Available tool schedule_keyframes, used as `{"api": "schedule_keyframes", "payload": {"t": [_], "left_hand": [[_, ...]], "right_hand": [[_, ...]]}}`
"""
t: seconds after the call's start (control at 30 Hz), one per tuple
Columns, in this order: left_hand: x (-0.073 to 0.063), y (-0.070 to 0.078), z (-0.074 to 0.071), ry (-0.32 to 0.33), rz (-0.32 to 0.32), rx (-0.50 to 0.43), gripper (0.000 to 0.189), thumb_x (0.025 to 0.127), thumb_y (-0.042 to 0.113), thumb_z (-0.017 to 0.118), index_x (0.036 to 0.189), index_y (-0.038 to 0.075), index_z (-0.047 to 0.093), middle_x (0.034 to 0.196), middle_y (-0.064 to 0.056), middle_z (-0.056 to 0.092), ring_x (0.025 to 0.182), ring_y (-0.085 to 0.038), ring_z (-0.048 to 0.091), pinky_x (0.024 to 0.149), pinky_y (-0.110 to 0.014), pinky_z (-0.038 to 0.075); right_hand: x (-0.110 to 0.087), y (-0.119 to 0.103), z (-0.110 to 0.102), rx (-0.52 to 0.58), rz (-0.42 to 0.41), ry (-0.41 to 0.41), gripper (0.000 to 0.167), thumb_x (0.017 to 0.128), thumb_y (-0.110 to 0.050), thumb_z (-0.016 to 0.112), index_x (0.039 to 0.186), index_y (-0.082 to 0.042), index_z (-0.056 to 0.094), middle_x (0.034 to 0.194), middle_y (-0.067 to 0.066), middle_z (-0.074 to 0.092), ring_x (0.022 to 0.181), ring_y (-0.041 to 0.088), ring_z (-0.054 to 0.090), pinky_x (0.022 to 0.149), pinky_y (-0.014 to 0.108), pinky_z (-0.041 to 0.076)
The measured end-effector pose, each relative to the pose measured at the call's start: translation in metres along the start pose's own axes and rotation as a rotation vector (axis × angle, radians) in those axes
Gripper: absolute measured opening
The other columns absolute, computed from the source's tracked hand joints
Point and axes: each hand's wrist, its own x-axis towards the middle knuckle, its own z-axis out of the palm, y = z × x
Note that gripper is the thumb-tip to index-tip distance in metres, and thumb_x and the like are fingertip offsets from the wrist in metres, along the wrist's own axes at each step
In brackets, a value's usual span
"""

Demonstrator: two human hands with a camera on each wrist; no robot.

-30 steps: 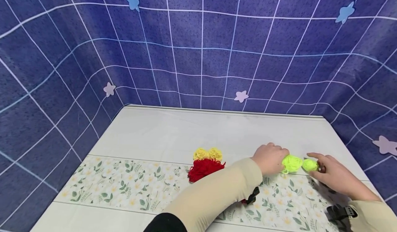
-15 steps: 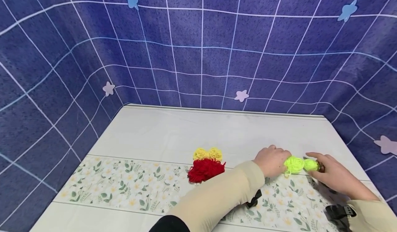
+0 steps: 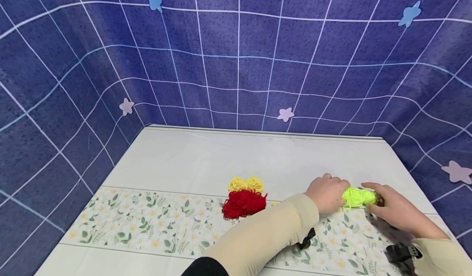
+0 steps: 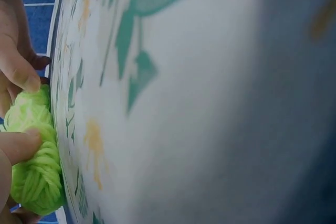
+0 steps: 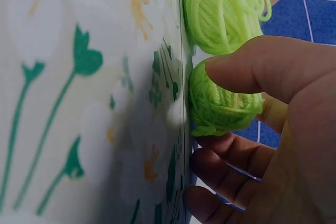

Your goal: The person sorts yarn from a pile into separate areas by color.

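Observation:
Two neon green yarn balls lie side by side at the right of the table in the head view, touching or nearly so. My left hand [image 3: 327,194] grips the larger green yarn ball [image 3: 353,197] from its left side. In the left wrist view, the left thumb [image 4: 21,145] presses on the strands. My right hand [image 3: 396,210] holds the smaller green yarn ball [image 5: 226,103] from the right, its thumb [image 5: 241,69] on one side and a finger behind. The other right fingers are curled loosely below. A loose loop hangs off the larger ball [image 5: 226,11].
Left of the hands, a red yarn bundle [image 3: 244,204] lies in front of two yellow yarn balls [image 3: 246,184]. My left forearm crosses the table [image 3: 147,222], partly hiding what lies under it. A blue star-patterned curtain [image 3: 236,63] stands behind and at the sides.
My left hand has moved slightly right with the larger green ball, narrowing the gap to the smaller one. The right hand stays almost still.

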Motion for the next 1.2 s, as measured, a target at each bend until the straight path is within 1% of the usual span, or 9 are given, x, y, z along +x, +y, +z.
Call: {"api": "schedule_keyframes", "payload": {"t": [0.27, 0.43, 0.5, 0.57, 0.63, 0.8, 0.93, 1.07, 1.2], "left_hand": [[-0.004, -0.005, 0.001, -0.004, 0.009, -0.020, 0.051, 0.095, 0.052, 0.066, 0.143, 0.038, 0.053, 0.126, 0.019, 0.059, 0.103, -0.005, 0.049, 0.079, -0.022, 0.044], [-0.013, -0.009, -0.003, -0.027, 0.012, -0.027, 0.061, 0.095, 0.056, 0.063, 0.150, 0.037, 0.045, 0.134, 0.018, 0.055, 0.116, -0.005, 0.048, 0.088, -0.021, 0.043], [-0.018, -0.011, -0.008, -0.031, 0.020, -0.024, 0.064, 0.095, 0.058, 0.062, 0.152, 0.037, 0.043, 0.136, 0.017, 0.053, 0.119, -0.006, 0.047, 0.091, -0.020, 0.042], [-0.025, -0.015, -0.016, -0.031, 0.027, -0.026, 0.067, 0.094, 0.059, 0.062, 0.153, 0.037, 0.041, 0.138, 0.017, 0.053, 0.120, -0.006, 0.046, 0.092, -0.021, 0.042], [-0.033, -0.021, -0.025, -0.033, 0.038, -0.033, 0.069, 0.094, 0.061, 0.062, 0.154, 0.036, 0.040, 0.139, 0.016, 0.052, 0.122, -0.007, 0.046, 0.093, -0.021, 0.042], [-0.059, -0.042, -0.045, -0.045, 0.049, -0.112, 0.071, 0.093, 0.059, 0.064, 0.155, 0.035, 0.039, 0.144, 0.015, 0.049, 0.126, -0.008, 0.045, 0.098, -0.022, 0.041], [-0.083, -0.062, -0.056, -0.016, 0.060, -0.141, 0.070, 0.094, 0.056, 0.065, 0.155, 0.032, 0.040, 0.144, 0.013, 0.051, 0.123, -0.010, 0.046, 0.098, -0.024, 0.041], [-0.109, -0.084, -0.065, 0.011, 0.071, -0.141, 0.069, 0.095, 0.051, 0.066, 0.155, 0.027, 0.042, 0.144, 0.009, 0.052, 0.123, -0.013, 0.047, 0.101, -0.026, 0.041], [-0.137, -0.105, -0.069, 0.029, 0.089, -0.150, 0.070, 0.095, 0.048, 0.068, 0.155, 0.023, 0.042, 0.145, 0.005, 0.052, 0.127, -0.015, 0.048, 0.105, -0.030, 0.041]], "right_hand": [[0.000, -0.004, -0.001, 0.001, -0.018, -0.008, 0.062, 0.089, -0.009, 0.074, 0.144, 0.003, 0.048, 0.083, 0.003, 0.046, 0.070, 0.014, 0.042, 0.058, 0.029, 0.035], [-0.002, -0.009, -0.011, -0.020, 0.008, -0.015, 0.067, 0.092, -0.021, 0.074, 0.147, 0.003, 0.045, 0.105, 0.018, 0.055, 0.079, 0.020, 0.049, 0.058, 0.033, 0.042], [-0.001, -0.014, -0.015, -0.025, 0.010, -0.014, 0.069, 0.093, -0.027, 0.074, 0.148, 0.002, 0.043, 0.116, 0.023, 0.054, 0.085, 0.025, 0.053, 0.060, 0.035, 0.044], [0.001, -0.021, -0.018, -0.037, -0.005, -0.003, 0.071, 0.093, -0.030, 0.074, 0.148, 0.001, 0.044, 0.119, 0.025, 0.054, 0.090, 0.027, 0.055, 0.062, 0.037, 0.046], [0.003, -0.028, -0.020, -0.050, -0.030, 0.014, 0.070, 0.092, -0.032, 0.075, 0.148, -0.001, 0.046, 0.119, 0.023, 0.055, 0.091, 0.028, 0.055, 0.064, 0.038, 0.046], [0.007, -0.050, -0.017, -0.058, -0.108, 0.057, 0.067, 0.090, -0.031, 0.079, 0.145, -0.005, 0.051, 0.116, 0.018, 0.059, 0.094, 0.028, 0.058, 0.069, 0.042, 0.049], [0.011, -0.067, -0.012, -0.062, -0.165, 0.070, 0.065, 0.089, -0.029, 0.079, 0.145, -0.010, 0.053, 0.117, 0.014, 0.060, 0.100, 0.030, 0.060, 0.071, 0.044, 0.051], [0.016, -0.084, -0.004, -0.061, -0.228, 0.088, 0.060, 0.090, -0.027, 0.079, 0.143, -0.015, 0.055, 0.115, 0.008, 0.061, 0.098, 0.024, 0.059, 0.072, 0.041, 0.051], [0.021, -0.100, 0.005, -0.047, -0.281, 0.083, 0.057, 0.089, -0.021, 0.078, 0.141, -0.016, 0.057, 0.110, 0.002, 0.061, 0.089, 0.015, 0.057, 0.070, 0.035, 0.050]]}}
